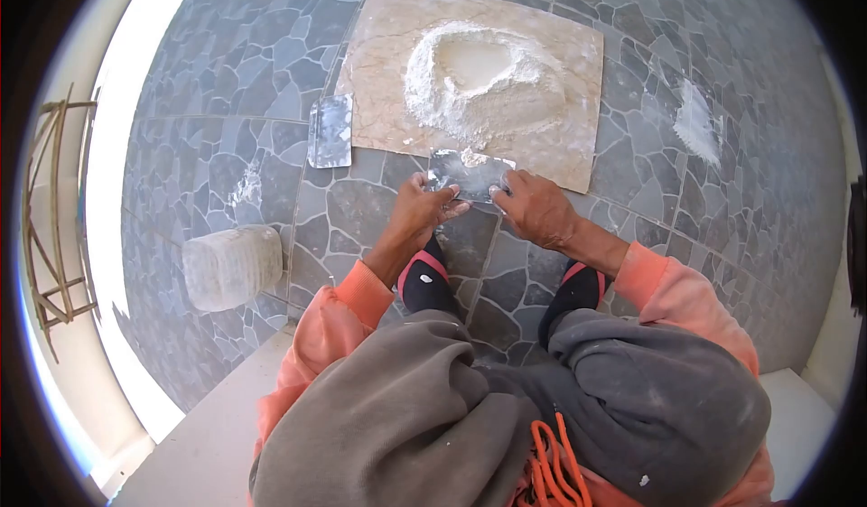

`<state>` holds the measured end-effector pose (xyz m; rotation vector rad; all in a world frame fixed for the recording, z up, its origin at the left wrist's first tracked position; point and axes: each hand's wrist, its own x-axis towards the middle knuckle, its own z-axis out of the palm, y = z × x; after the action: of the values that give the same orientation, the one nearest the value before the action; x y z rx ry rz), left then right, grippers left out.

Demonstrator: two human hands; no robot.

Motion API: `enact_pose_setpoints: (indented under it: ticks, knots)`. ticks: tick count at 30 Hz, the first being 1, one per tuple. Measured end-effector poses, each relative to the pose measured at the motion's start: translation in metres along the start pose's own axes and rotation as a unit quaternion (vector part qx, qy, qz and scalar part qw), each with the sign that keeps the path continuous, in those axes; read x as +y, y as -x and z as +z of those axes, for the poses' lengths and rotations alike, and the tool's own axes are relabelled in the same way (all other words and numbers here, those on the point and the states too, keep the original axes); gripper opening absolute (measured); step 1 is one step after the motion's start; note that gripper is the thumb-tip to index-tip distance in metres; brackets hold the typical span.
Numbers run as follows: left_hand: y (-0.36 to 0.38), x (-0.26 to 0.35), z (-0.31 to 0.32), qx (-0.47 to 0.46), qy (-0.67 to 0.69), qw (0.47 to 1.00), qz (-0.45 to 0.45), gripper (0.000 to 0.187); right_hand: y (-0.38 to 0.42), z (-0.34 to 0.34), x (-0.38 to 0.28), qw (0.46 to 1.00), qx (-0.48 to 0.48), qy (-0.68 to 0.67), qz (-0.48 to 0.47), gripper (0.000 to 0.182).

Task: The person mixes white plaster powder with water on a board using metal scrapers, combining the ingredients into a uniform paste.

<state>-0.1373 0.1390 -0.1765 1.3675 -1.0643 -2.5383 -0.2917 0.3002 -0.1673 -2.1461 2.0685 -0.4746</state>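
Observation:
Between my two hands is a flat, dark metal scraper (471,178) with a little white powder on its far edge. My left hand (427,204) grips its left end, thumb on top. The right end is pinched by my right hand (535,207). Some fingers under the scraper are hidden. Just beyond it lies a beige marbled slab (384,65), bearing a ring-shaped heap of white powder (519,110) with a pale, smooth hollow that looks wet. A second metal scraper (330,131) rests at the slab's left edge, powder-smeared.
A whitish, translucent plastic container (233,268) sits on the stone-patterned floor (217,74) to the left. White powder patches mark the floor at right (697,123) and left (246,186). My feet are close below the hands. A wooden frame (56,227) stands at far left.

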Motion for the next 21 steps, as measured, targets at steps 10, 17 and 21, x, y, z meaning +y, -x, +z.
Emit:
enact_pose_setpoints:
  ticks: [10, 17, 21]
  knots:
    - [-0.023, -0.042, 0.006, 0.059, 0.036, 0.997, 0.029, 0.060, 0.009, 0.022, 0.016, 0.999, -0.021, 0.037, 0.002, 0.015]
    - [-0.051, -0.030, -0.004, 0.090, 0.047, 0.991, 0.081, 0.047, -0.005, 0.022, 0.013, 0.999, -0.014, 0.051, 0.001, 0.019]
    - [-0.061, -0.023, -0.018, 0.101, 0.032, 0.990, 0.093, 0.048, 0.005, 0.009, -0.018, 0.999, -0.041, 0.001, -0.004, 0.020]
